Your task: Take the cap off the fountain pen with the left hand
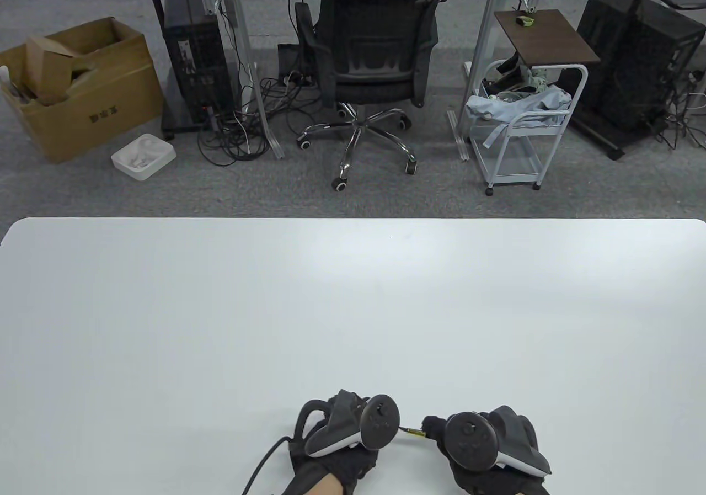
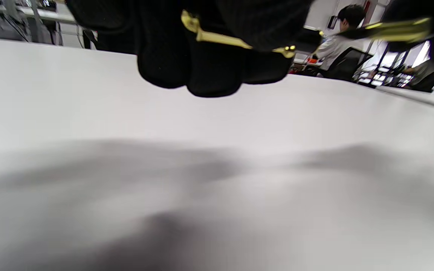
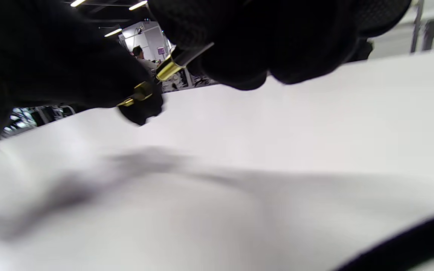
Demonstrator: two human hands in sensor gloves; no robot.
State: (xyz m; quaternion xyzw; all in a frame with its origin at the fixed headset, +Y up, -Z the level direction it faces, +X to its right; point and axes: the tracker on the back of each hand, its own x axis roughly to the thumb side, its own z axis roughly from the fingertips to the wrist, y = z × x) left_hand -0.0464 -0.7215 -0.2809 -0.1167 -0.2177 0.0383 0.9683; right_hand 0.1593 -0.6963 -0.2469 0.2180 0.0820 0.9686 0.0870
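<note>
Both hands were low over the near edge of the white bench (image 1: 353, 307), close to each other. The left hand (image 1: 339, 434) was closed in a fist around the fountain pen cap (image 2: 224, 37) — in the left wrist view its gold clip lay across the curled black fingers (image 2: 209, 75), and most of the cap's body was hidden inside the glove. The right hand (image 1: 491, 451) gripped the fountain pen (image 1: 412, 433), its fingers wrapped around the barrel so that only the front part came out toward the left hand. In the table view a short gold and dark piece of the pen was visible in the gap between the two hands, lying about level and pointing left. In the right wrist view a gold ring and a thin pale tip stood out from the right hand's fingers (image 3: 239, 56), and the cap's gold trim showed a little apart from it, at the left hand — so the cap seemed to be already off the pen, though the blur did not let me be sure. Both hands were held above the bench, with soft shadows under them.

Behind the bench stood a black office chair (image 1: 375, 48), a cardboard box (image 1: 77, 86) and a white cart (image 1: 524, 125).
</note>
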